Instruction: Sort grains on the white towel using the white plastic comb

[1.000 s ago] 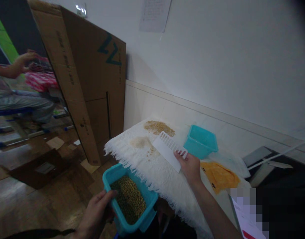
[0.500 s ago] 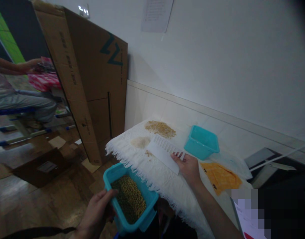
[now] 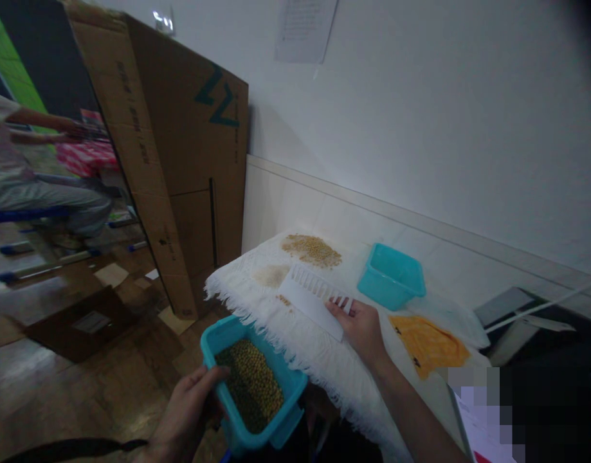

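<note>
My left hand (image 3: 186, 411) grips the rim of a teal tub (image 3: 280, 424) filled with green-brown beans (image 3: 251, 384), held just below the near edge of a white fringed towel (image 3: 300, 354). My right hand (image 3: 361, 329) holds a flat white comb-like scraper (image 3: 310, 297) with its toothed edge lying on the towel. A few loose beans (image 3: 283, 299) lie by the scraper's left end. Further back on the towel sit a pale smear of grain (image 3: 272, 275) and a bigger heap of tan beans (image 3: 310, 249).
An empty teal tub (image 3: 390, 276) stands at the towel's far right, with an orange cloth (image 3: 427, 347) beside it. A tall cardboard sheet (image 3: 179, 148) leans against the wall at left. Another person (image 3: 29, 186) sits far left. A white wall runs behind.
My right hand has drawn the scraper towards me and to the left across the towel, sweeping a few beans along. The left hand and its tub have barely moved.
</note>
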A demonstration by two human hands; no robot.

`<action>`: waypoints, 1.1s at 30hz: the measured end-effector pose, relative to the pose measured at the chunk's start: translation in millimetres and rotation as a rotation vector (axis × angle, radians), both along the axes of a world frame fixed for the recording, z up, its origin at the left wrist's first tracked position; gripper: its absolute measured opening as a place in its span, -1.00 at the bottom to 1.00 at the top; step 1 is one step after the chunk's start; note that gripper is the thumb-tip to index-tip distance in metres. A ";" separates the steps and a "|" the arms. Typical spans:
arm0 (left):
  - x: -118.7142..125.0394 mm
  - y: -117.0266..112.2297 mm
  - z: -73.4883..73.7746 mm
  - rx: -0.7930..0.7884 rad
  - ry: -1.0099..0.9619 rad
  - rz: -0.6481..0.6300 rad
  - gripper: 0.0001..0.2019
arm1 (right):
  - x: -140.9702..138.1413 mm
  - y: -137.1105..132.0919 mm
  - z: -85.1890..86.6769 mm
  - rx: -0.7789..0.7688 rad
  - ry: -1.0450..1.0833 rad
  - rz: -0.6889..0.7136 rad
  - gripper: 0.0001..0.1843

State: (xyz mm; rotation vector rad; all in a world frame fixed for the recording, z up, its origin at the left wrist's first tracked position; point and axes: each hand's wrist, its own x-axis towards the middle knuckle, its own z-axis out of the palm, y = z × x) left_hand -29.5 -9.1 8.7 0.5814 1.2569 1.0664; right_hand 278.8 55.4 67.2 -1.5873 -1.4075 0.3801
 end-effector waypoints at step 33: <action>4.5 -0.3 10.6 0.000 0.022 0.018 -0.63 | -14.8 -59.3 3.5 -0.007 0.073 -0.100 -0.58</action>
